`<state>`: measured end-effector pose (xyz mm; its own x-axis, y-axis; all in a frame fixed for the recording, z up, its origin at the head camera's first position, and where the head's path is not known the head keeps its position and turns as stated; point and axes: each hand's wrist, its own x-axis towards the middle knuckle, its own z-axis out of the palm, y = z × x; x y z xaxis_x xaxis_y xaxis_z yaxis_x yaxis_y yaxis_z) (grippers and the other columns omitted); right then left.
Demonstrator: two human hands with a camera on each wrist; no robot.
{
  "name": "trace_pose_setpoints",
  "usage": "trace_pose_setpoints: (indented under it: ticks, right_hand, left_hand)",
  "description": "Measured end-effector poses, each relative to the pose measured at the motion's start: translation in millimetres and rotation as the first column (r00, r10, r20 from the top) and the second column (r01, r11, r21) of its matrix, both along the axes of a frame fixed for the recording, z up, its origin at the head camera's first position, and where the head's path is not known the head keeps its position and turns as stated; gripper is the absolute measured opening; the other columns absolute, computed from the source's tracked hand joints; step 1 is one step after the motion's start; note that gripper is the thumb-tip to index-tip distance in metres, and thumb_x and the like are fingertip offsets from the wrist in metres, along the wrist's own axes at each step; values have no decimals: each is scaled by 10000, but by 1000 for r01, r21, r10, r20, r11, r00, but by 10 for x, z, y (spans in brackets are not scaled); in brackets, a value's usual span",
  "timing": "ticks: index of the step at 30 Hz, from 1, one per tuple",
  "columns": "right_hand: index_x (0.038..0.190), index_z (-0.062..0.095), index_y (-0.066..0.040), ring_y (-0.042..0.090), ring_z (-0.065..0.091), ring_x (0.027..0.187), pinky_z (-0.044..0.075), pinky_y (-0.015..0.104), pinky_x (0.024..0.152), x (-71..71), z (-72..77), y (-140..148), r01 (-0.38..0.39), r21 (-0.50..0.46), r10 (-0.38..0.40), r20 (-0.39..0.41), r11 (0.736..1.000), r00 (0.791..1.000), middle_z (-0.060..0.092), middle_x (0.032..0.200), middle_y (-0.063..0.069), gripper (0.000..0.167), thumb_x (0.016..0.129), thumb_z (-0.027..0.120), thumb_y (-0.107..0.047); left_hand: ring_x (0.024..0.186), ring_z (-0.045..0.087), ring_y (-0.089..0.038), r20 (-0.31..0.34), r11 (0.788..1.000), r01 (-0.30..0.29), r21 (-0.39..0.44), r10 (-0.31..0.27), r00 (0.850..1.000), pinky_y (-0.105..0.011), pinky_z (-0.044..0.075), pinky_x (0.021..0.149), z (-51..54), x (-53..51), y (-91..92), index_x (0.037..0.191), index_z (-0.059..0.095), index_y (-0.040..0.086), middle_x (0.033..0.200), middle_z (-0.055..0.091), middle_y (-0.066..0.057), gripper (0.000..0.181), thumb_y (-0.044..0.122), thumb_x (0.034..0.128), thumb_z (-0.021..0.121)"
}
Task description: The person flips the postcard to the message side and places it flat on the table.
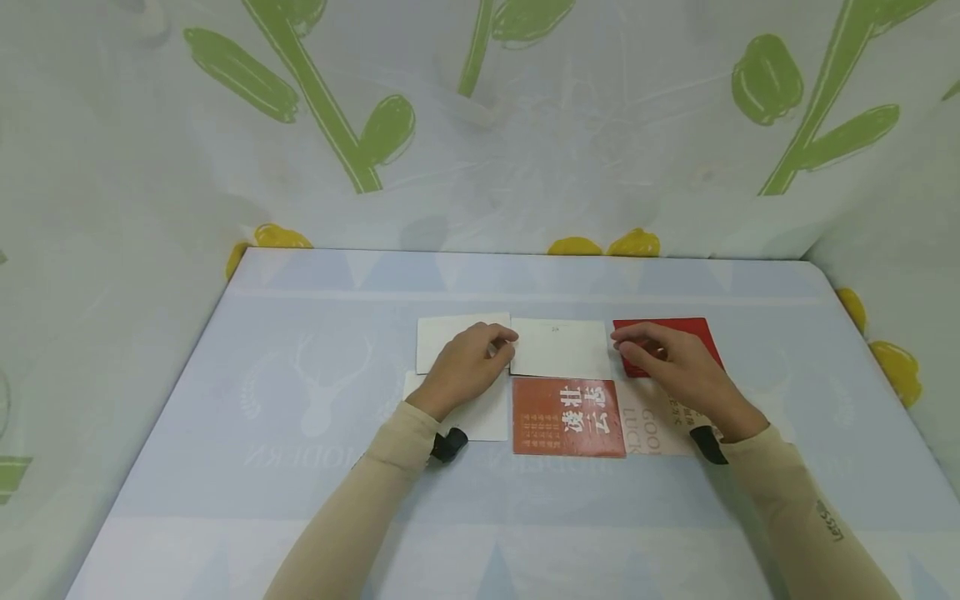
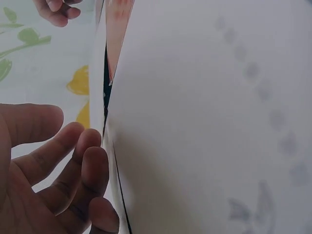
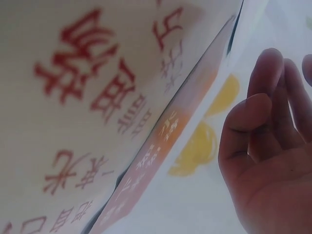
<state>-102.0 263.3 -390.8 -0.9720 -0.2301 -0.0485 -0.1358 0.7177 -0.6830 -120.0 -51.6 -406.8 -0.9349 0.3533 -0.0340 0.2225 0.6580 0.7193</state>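
Six cards or booklets lie in two rows. My left hand [image 1: 470,365], fingers loosely bent and holding nothing, hovers over the white card [image 1: 442,337] at the back left and the white card [image 1: 491,417] in front of it. My right hand [image 1: 682,367] hangs relaxed above the red booklet [image 1: 693,330] at the back right and the pale pink card [image 1: 643,425] with "GOOD LUCK" lettering, partly hidden by that hand. Between the hands lie a white card [image 1: 558,350] and a red-brown card [image 1: 542,418] with white characters. Both wrist views show empty fingers.
The cards lie on a table [image 1: 225,433] with a pale blue patterned cover. Behind it and at its sides hangs a white cloth [image 1: 562,167] with green leaves and yellow shapes.
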Motion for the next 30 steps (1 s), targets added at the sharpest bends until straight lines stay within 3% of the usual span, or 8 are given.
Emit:
trace_pose_setpoints:
  ticks: [7, 15, 23, 30]
  right_hand:
    - [1268, 680, -156, 244, 606, 1061, 520, 303, 847, 55, 26, 36, 4, -3, -4, -27, 1000, 1000, 656, 1263, 63, 299, 1014, 634, -306]
    - [1272, 673, -190, 236, 596, 985, 502, 271, 786, 176, 89, 104, 16, -1, -16, -126, 1000, 992, 663, 1218, 53, 279, 1010, 641, -281]
    - [1314, 646, -181, 135, 582, 940, 455, 159, 775, 275, 176, 119, -2, -14, -1, -242, 1000, 970, 678, 1137, -12, 313, 1003, 658, -212]
    - [1330, 623, -148, 71, 569, 895, 461, 132, 768, 404, 247, 105, -90, 11, 88, -362, 996, 928, 661, 1144, -32, 445, 914, 738, -44]
  left_hand:
    - [869, 589, -135, -89, 994, 25, -106, -35, 995, -314, 491, 789, 9, 96, 20, 1247, 699, 149, 1088, 658, 23, 294, 219, 1027, 516]
    - [930, 598, -157, -189, 987, 53, -154, -82, 979, -326, 483, 787, 153, 221, -11, 1214, 719, 144, 1056, 672, 32, 267, 207, 1014, 553]
    - [984, 597, -153, -180, 985, 108, -133, -131, 975, -328, 491, 832, 338, 366, -31, 1234, 708, 129, 1088, 675, 40, 278, 238, 1021, 565]
    - [1004, 629, -193, -169, 979, 157, -127, -177, 969, -362, 496, 860, 352, 510, -48, 1210, 714, 101, 1085, 701, 24, 255, 231, 1012, 621]
